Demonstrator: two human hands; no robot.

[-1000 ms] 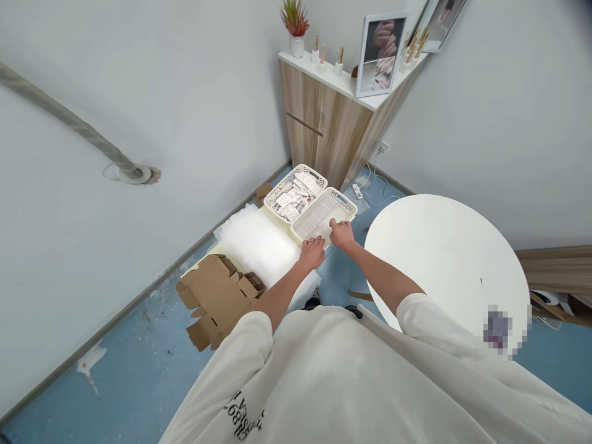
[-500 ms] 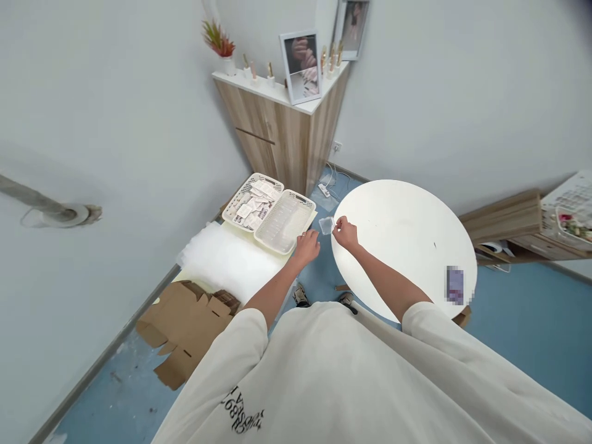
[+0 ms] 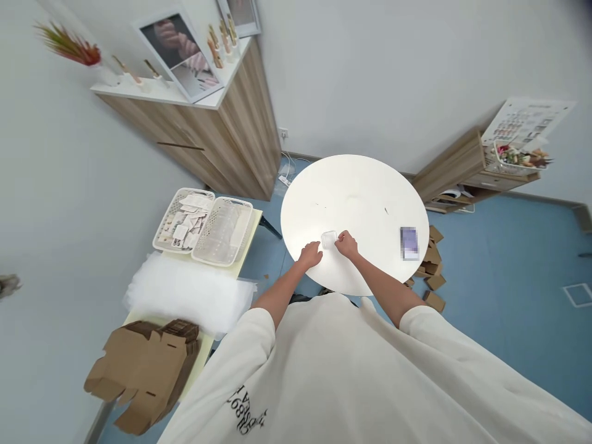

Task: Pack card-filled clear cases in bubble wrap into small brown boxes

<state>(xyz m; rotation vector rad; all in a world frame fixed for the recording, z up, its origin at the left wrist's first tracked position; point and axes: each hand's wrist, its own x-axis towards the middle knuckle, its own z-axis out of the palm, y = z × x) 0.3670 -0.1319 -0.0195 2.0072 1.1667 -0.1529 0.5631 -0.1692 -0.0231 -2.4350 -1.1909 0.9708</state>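
A small clear square plastic case is over the near left part of the round white table. The fingers of my right hand are closed on its right edge. My left hand is just left of the case, thumb apart from the fingers, holding nothing that I can see. Whether the case rests on the tabletop or hovers slightly above it, I cannot tell.
A blurred purple item lies on the table's right side. To the left, a side table bears a basket of paper packets, a basket of clear plastic pieces, white foam wrap and flattened cardboard boxes. Small cardboard boxes sit beyond the round table.
My view has swung right from the baskets to the round table. My right hand has brought the plastic case over the table, and my left hand has left the basket's edge and come beside it.
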